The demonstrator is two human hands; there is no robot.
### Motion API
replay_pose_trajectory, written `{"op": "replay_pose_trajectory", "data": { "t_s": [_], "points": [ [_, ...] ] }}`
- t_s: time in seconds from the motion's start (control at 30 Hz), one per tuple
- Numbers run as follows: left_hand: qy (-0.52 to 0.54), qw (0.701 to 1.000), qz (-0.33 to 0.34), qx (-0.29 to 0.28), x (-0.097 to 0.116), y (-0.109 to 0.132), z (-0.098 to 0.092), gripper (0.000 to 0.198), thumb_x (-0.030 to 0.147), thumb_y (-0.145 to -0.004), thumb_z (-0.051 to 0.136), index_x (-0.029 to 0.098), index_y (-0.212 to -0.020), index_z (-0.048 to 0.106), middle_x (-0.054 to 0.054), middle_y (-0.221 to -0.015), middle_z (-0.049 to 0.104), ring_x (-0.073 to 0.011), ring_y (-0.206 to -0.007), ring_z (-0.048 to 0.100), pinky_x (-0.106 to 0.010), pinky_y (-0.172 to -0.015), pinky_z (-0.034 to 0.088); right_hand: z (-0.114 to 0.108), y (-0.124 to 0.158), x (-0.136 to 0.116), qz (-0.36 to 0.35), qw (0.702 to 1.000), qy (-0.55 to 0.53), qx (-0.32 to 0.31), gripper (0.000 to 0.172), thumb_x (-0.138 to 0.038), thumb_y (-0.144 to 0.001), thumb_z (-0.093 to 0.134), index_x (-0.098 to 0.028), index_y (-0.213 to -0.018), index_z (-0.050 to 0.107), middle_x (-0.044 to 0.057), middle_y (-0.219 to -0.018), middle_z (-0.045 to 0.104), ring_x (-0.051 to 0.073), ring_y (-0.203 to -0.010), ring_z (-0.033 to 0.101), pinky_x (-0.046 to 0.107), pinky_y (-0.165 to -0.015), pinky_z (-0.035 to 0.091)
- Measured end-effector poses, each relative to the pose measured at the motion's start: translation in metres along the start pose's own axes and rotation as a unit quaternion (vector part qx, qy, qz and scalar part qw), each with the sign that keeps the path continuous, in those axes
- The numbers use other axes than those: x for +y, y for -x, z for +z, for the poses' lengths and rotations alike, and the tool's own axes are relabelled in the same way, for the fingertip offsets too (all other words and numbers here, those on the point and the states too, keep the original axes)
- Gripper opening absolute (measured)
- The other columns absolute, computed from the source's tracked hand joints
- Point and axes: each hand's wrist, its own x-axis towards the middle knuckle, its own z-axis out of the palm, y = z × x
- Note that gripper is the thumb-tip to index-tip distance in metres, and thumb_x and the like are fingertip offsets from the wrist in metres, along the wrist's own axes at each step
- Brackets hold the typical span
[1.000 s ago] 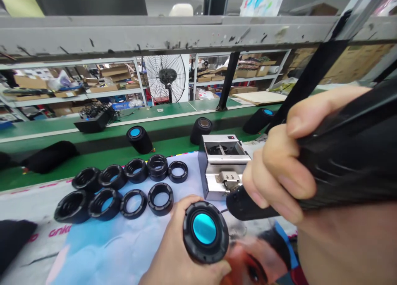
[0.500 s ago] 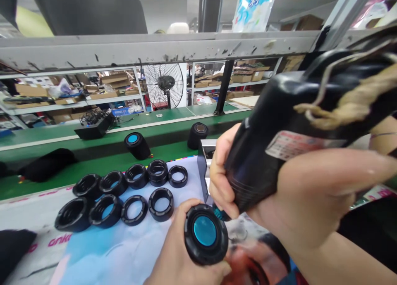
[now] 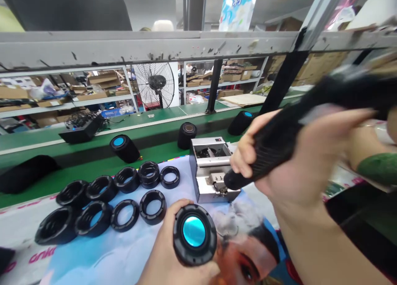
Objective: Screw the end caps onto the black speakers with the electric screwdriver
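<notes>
My left hand (image 3: 161, 252) is wrapped round a black cylindrical speaker (image 3: 182, 252) whose round end, with a shiny blue disc, faces up toward me. In my right hand (image 3: 297, 173) is a black electric screwdriver (image 3: 273, 140), blurred by motion and slanting down to the left. Its tip end is over the front of a metal screw feeder (image 3: 201, 163), though I cannot tell whether it touches. Left of the speaker, several black rings (image 3: 153, 206) lie in two rows on a printed sheet (image 3: 120, 256).
Black speakers stand on the green conveyor belt (image 3: 155, 148): one with a blue disc (image 3: 124, 148), one with a brown disc (image 3: 187, 135), another (image 3: 240, 122) farther right. A grey rail (image 3: 173, 45) crosses above. Beyond it stands a fan (image 3: 156, 84). Another person's arm (image 3: 362, 140) shows at right.
My right hand has drawn the screwdriver away from the speaker, up and over to the screw feeder. My left hand still holds the speaker. The view has shifted slightly right.
</notes>
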Motion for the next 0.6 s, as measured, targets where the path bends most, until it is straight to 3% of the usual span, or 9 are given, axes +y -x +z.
{"op": "replay_pose_trajectory", "data": {
  "t_s": [0.13,0.3,0.47,0.6],
  "points": [
    [0.082,0.996,-0.024,-0.022,-0.006,0.000,-0.001,0.093,0.010,-0.055,0.086,0.026,-0.135,0.043,-0.001,-0.096,0.079,-0.0238,-0.079,0.078,-0.032,-0.074,0.062,-0.016,0.000,0.043,0.018,0.999,-0.005,0.040,0.067,-0.083,-0.078,0.093,-0.021,-0.078,0.069,0.001,-0.054,0.059,0.017,-0.036,0.053,0.025,-0.033,0.039],
    [0.113,0.993,-0.020,-0.036,-0.008,0.001,-0.002,0.095,0.008,-0.058,0.091,0.026,-0.138,0.044,0.001,-0.093,0.080,-0.0229,-0.079,0.080,-0.033,-0.079,0.064,-0.021,0.004,0.071,0.018,1.000,-0.009,0.014,0.065,-0.075,-0.087,0.090,-0.019,-0.067,0.063,0.001,-0.054,0.057,0.015,-0.036,0.053,0.024,-0.036,0.040],
    [0.098,0.995,-0.019,-0.028,-0.009,0.000,-0.002,0.095,0.007,-0.056,0.090,0.025,-0.137,0.044,0.000,-0.093,0.081,-0.0238,-0.075,0.080,-0.035,-0.079,0.065,-0.025,0.005,0.068,0.052,0.998,-0.021,-0.014,0.066,-0.074,-0.085,0.091,-0.018,-0.066,0.063,0.002,-0.052,0.057,0.015,-0.035,0.052,0.024,-0.036,0.041],
    [0.097,0.994,-0.010,-0.041,-0.011,-0.003,-0.005,0.093,0.006,-0.057,0.087,0.025,-0.136,0.043,0.001,-0.091,0.080,-0.0244,-0.077,0.080,-0.034,-0.078,0.064,-0.012,0.002,0.034,0.083,0.995,-0.061,-0.013,0.066,-0.083,-0.075,0.094,-0.021,-0.078,0.072,-0.001,-0.053,0.058,0.016,-0.034,0.051,0.026,-0.034,0.043]
  ]
}}
